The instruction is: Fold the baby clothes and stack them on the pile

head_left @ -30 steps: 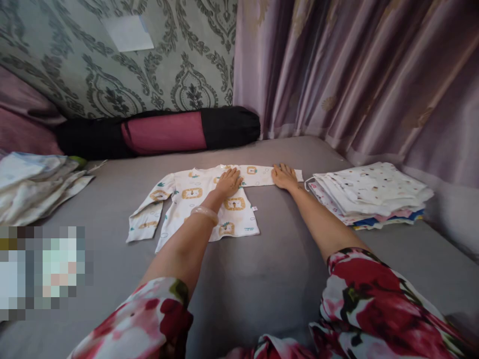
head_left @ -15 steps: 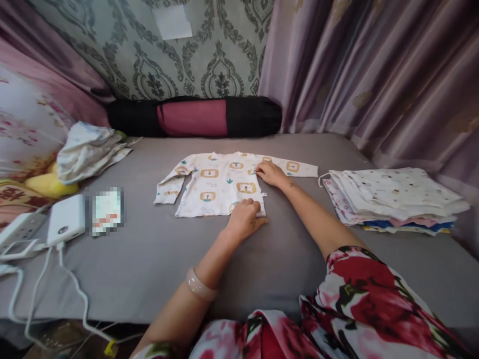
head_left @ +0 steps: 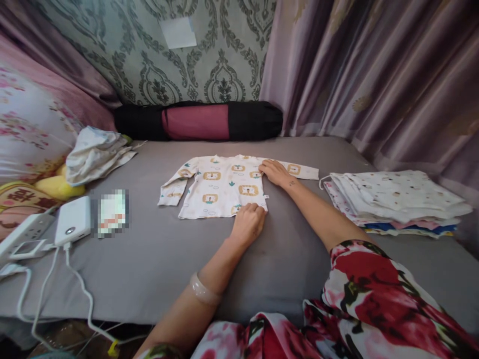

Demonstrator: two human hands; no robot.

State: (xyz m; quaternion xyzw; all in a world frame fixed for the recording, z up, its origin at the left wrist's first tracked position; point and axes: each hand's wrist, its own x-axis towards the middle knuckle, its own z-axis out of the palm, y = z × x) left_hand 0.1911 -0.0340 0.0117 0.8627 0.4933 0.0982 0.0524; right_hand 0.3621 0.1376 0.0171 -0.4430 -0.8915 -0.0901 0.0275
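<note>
A small white long-sleeved shirt (head_left: 224, 187) printed with tan lion faces lies flat on the grey bed sheet, both sleeves spread outward. At its lower right corner, my left hand (head_left: 250, 223) has its fingers curled closed on the hem. My right hand (head_left: 276, 173) is at the right side of the shirt where the sleeve joins, its fingertips pinched on the cloth. The right sleeve runs out beyond that hand, partly covered by it. A small tag sticks out from the side seam between the two hands.
To the right sits a stack of folded clothes (head_left: 396, 197). A black and maroon roll bag (head_left: 198, 121) lies along the wall. On the left are a crumpled cloth (head_left: 95, 154), a white power bank (head_left: 73, 222), a power strip (head_left: 26, 234) and cables.
My left thumb, stretched out before, has drawn in, and that hand is now closed on the hem corner. My right hand stays at the sleeve joint. The view has shifted slightly.
</note>
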